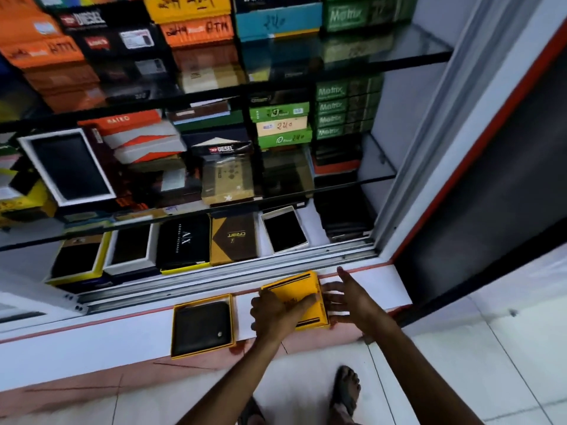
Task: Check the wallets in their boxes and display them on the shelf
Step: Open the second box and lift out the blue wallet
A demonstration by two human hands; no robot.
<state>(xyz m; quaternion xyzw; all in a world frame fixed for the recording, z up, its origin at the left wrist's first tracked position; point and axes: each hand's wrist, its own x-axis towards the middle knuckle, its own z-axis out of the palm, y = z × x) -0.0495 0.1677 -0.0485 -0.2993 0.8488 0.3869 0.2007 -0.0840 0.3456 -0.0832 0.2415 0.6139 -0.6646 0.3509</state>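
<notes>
Down at the bottom of the frame, I see both forearms reaching up to the white ledge [368,283]. My left hand [277,312] lies flat on the yellow box lid [296,297], fingers spread and pressing on its top, while my right hand [349,297] is open, fingers touching the lid's right edge. Left of it sits the open yellow box [178,332] with a black wallet [201,328] inside. Beyond, boxed wallets line the bottom shelf [313,220] under glass shelves [414,46] stacked with boxes.
</notes>
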